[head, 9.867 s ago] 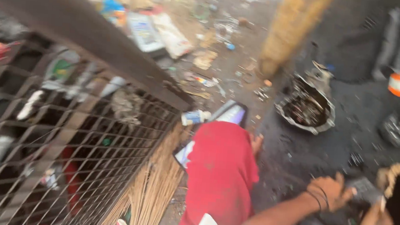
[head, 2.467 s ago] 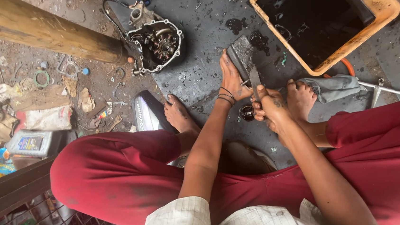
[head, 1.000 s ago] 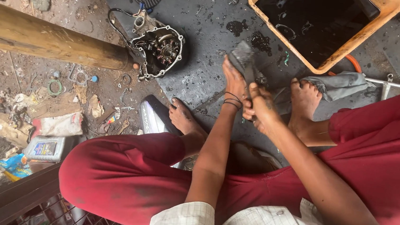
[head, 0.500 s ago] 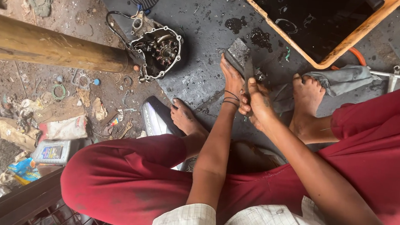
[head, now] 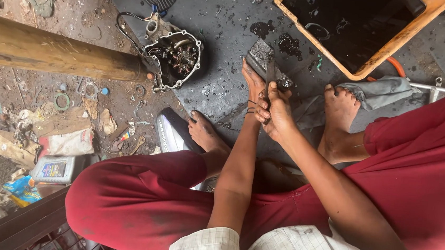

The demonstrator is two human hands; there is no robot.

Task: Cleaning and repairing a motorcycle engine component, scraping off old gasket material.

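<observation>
My left hand (head: 251, 85) grips a dark, greasy, flat metal part (head: 262, 59) and props it on the oily black ground in front of my feet. My right hand (head: 277, 112) lies right beside it, closed on a thin metal tool (head: 270, 77) whose blade rests against the part. Threads are tied round the left wrist. I squat in red trousers, with one bare foot (head: 203, 134) left of the hands and the other (head: 338, 115) to their right.
An orange tray (head: 398, 41) of black oil stands at the back right. An open engine cover (head: 177, 58) lies left of the hands, at the end of a wooden pole (head: 53, 53). A grey rag (head: 381, 92), a metal spanner (head: 433, 88), litter and a plastic bottle (head: 55, 169) lie around.
Ten seconds ago the view swung past a wire cage; it now looks down on my hands. Over the last second both hands stay on the part, the right one shifting slightly along it.
</observation>
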